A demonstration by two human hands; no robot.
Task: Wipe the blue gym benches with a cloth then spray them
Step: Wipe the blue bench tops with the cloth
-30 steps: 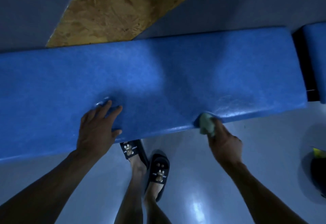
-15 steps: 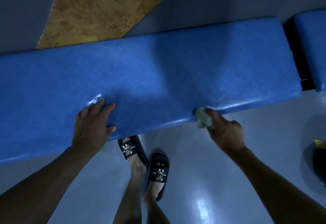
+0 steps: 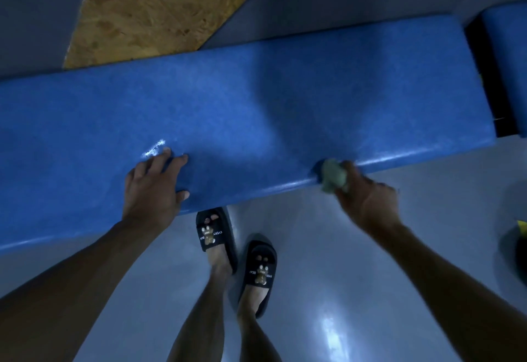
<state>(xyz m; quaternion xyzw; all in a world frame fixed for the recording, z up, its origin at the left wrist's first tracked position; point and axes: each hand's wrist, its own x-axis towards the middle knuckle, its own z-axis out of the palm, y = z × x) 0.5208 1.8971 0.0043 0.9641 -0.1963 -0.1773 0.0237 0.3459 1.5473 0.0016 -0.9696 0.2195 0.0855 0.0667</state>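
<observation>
A long blue padded bench runs across the view from left to right. My left hand lies flat on its top near the front edge, fingers spread, holding nothing. My right hand grips a small pale green cloth and presses it against the bench's rounded front edge. A second blue bench begins at the far right, past a dark gap. No spray bottle can be made out.
My feet in black slippers stand on the shiny grey floor just under the bench's front edge. A chipboard panel lies behind the bench. A dark object with a yellow tip sits at the right edge.
My right hand with the cloth has slid a little along the bench's front edge, staying pressed to it. My left hand has stayed flat on the bench top.
</observation>
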